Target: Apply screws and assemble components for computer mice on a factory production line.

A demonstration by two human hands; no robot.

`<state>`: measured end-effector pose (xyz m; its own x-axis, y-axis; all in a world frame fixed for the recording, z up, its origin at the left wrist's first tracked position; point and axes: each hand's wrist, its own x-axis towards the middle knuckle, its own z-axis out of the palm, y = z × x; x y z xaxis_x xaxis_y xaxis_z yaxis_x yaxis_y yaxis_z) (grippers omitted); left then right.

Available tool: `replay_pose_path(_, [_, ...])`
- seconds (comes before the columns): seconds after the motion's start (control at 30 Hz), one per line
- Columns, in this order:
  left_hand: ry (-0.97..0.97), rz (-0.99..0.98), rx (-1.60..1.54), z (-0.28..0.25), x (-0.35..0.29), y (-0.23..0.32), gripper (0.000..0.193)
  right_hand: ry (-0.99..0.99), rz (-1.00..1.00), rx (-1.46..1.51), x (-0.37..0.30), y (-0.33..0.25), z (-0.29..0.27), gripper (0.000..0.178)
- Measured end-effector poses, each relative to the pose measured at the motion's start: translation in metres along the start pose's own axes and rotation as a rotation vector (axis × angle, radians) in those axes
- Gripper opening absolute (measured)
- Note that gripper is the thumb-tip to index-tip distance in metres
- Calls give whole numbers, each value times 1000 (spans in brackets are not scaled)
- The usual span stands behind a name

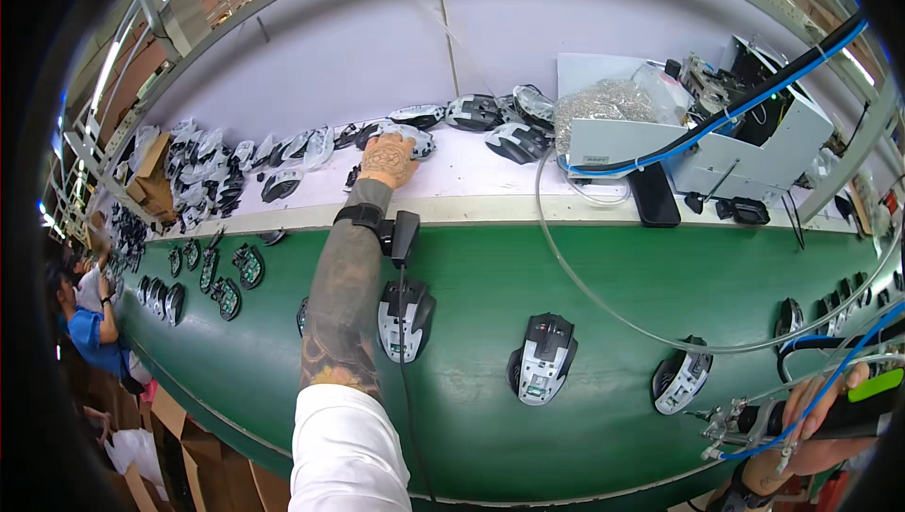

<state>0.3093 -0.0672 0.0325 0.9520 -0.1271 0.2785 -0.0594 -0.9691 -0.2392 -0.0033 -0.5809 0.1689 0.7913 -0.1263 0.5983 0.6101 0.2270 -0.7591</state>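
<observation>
My left hand point(388, 161) reaches across to the far shelf, fingers bent down over a grey-and-black computer mouse shell point(417, 142); its fingertips are partly hidden. At the lower right my right hand point(822, 410) is closed round a dark power screwdriver point(768, 418) with metal fittings, a blue hose and a bright green part. Partly assembled mice lie on the green belt: one point(405, 321) beside my left forearm, another point(543, 359) in the middle, and a third point(682, 376) left of the screwdriver's metal end.
A white machine point(698, 158) with a tray of small screws point(603, 114) stands on the shelf, a black phone-like slab point(653, 196) before it. A clear tube point(603, 297) loops over the belt point(471, 437). Circuit boards point(249, 267) and bagged shells lie left, near a co-worker in blue point(87, 328).
</observation>
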Motion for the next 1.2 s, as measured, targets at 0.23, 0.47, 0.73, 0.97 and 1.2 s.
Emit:
replay_pose_path(0.23, [215, -351, -930, -96, -100, 7, 45, 16, -64, -14, -10, -2, -29, 40])
replay_pose_path(0.47, [-363, -453, -751, -116, -306, -7, 41, -29, 56, 120, -18, -9, 4, 47])
replay_pose_path(0.73, [135, -212, -511, -100, -343, 32, 61, -104, 82, 178, -31, -13, 35, 59])
replay_pose_path(0.97, [118, -365, -437, -63, -259, -14, 65, 33, 15, 85, -50, -21, 26, 58])
replay_pose_path(1.2, [-32, -349, -343, -53, -254, 0, 67, 15, -9, 52, -53, -22, 16, 57])
